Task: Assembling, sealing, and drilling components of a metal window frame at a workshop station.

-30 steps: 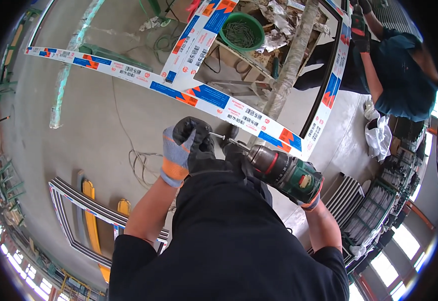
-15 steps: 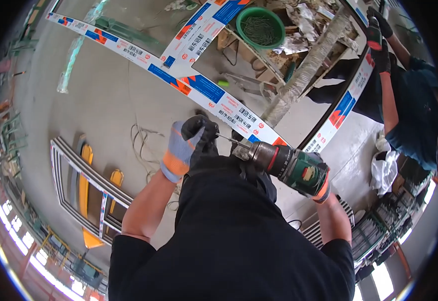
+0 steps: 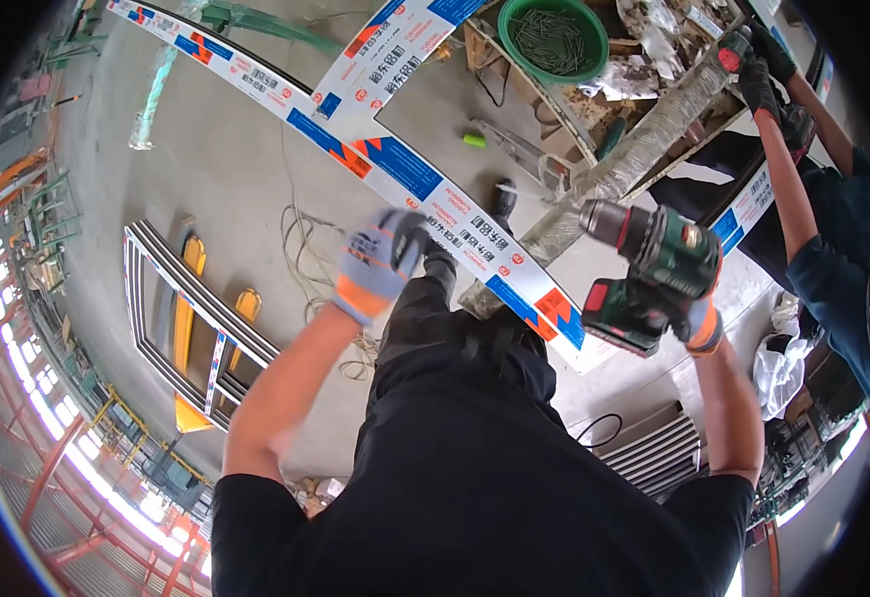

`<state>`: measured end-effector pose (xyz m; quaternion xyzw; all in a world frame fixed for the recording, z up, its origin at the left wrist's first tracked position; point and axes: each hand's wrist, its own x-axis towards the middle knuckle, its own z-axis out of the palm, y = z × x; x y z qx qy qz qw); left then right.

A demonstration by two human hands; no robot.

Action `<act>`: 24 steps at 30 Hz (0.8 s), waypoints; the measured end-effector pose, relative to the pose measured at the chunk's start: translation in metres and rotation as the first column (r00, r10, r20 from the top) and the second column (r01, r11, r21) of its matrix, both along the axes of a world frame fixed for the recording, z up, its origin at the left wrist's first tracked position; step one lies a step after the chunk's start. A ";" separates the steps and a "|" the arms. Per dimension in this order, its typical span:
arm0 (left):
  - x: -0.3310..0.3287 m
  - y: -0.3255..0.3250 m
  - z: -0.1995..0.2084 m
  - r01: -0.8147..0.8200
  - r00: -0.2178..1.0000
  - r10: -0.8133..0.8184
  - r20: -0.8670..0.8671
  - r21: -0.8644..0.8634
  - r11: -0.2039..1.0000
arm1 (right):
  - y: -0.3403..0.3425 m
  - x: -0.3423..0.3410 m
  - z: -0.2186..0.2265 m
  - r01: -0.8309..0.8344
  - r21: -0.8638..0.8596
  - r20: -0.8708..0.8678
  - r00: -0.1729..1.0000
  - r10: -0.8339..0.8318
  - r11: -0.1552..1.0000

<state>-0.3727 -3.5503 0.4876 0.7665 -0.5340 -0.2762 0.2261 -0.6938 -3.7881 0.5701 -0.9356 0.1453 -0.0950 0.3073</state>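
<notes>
My right hand (image 3: 705, 320), in a grey glove with an orange cuff, grips a green and black cordless drill (image 3: 669, 254). The drill is raised over the right end of a metal frame (image 3: 455, 217) covered in white, blue and orange film. Its chuck points left, and no bit shows in it. My left hand (image 3: 377, 261), gloved in grey and orange with black fingers, is by the near edge of the frame. Its fingers are curled and slightly blurred; what they hold, if anything, is hidden.
A green bowl (image 3: 603, 40) of screws stands on a cluttered cart, beside a plastic-wrapped beam (image 3: 644, 139). At the right, a co-worker (image 3: 833, 269) holds a tool near the frame. Dark-edged frames (image 3: 201, 318) and a loose cable (image 3: 300, 249) lie on the floor at left.
My right hand has lifted the drill up and right, away from my left hand, and turned it. The thin bit seen before no longer shows. My left hand has shifted slightly.
</notes>
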 end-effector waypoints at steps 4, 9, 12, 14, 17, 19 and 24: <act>0.037 -0.047 -0.052 0.340 0.902 -0.268 0.339 -0.175 0.924 | -0.042 -0.009 -0.043 -0.106 0.125 -0.079 0.990 0.116 0.987; 0.054 -0.085 -0.100 0.618 0.768 -0.541 0.344 -0.174 0.767 | -0.094 0.013 -0.109 -0.249 0.430 -0.047 0.954 0.297 0.868; 0.065 -0.101 -0.110 0.714 0.665 -0.645 0.376 -0.067 0.697 | -0.126 0.027 -0.154 -0.395 0.455 0.026 0.902 0.431 0.798; 0.070 -0.106 -0.121 0.707 0.675 -0.643 0.362 -0.067 0.704 | -0.130 0.052 -0.151 0.071 0.826 -0.238 0.943 0.231 0.559; 0.072 -0.113 -0.138 0.699 0.685 -0.636 0.355 -0.073 0.711 | -0.140 0.075 -0.174 0.552 0.834 -0.544 0.820 0.175 0.003; 0.074 -0.117 -0.145 0.700 0.680 -0.628 0.377 -0.082 0.709 | -0.153 0.081 -0.197 0.375 0.921 -0.389 0.869 0.306 0.106; 0.077 -0.121 -0.158 0.678 0.708 -0.612 0.353 -0.095 0.729 | -0.164 0.103 -0.230 0.160 0.931 -0.267 0.911 0.313 0.328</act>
